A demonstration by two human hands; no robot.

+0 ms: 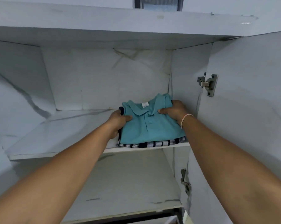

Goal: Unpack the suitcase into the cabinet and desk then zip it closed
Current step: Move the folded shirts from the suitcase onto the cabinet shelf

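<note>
On the cabinet's middle shelf (58,126), hard against the right wall: a folded teal polo shirt (150,125) atop a striped garment (146,144), long axis running front to back, gripped between left hand (118,122) and right hand (174,110), thumbs on top, both equally near.

White marble-pattern walls; window (159,3) at top; metal hinge (208,84) on open door (249,94).

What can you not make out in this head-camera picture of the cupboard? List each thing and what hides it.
- Striped garment: only its front edge shows; the teal polo shirt covers the rest.
- Left hand fingers: tucked under the stack.
- Suitcase and desk: outside the frame.
- Collar label: too small to read.
- Below the lower shelf: cut off by the bottom edge.
</note>
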